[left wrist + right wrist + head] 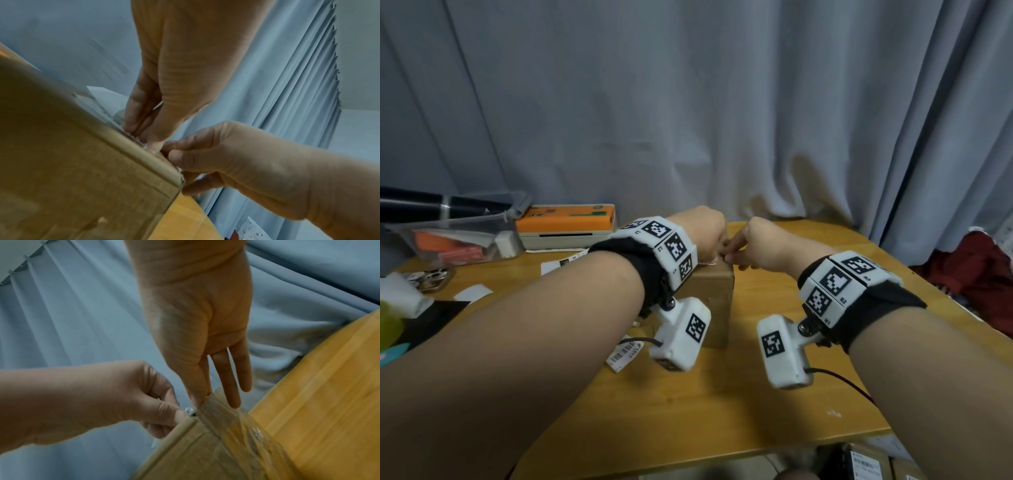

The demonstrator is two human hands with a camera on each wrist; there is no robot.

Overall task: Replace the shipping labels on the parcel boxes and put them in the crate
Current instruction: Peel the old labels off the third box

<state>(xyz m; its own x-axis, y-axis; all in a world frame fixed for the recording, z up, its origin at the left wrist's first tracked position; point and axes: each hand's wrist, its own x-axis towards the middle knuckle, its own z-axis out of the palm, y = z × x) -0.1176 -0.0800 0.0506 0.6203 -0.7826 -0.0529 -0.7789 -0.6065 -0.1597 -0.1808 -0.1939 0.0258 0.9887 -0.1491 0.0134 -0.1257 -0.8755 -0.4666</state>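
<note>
A brown cardboard parcel box (717,301) stands on the wooden table (722,394), sealed with clear tape. A white shipping label (98,99) lies on its top, partly lifted at the near edge. Both hands meet at the box's far right top corner. My left hand (714,251) comes from the left and pinches the label's edge between thumb and fingers (133,128). My right hand (731,255) pinches the same corner with thumb and forefinger, while its other fingers (232,395) lie straight against the taped side. The label's face is hidden in the head view.
An orange and white label printer (571,226) and a clear plastic bin (458,240) sit at the back left. Loose labels (623,353) lie on the table by the box. More parcel boxes (869,462) show below the front edge. A grey curtain hangs behind.
</note>
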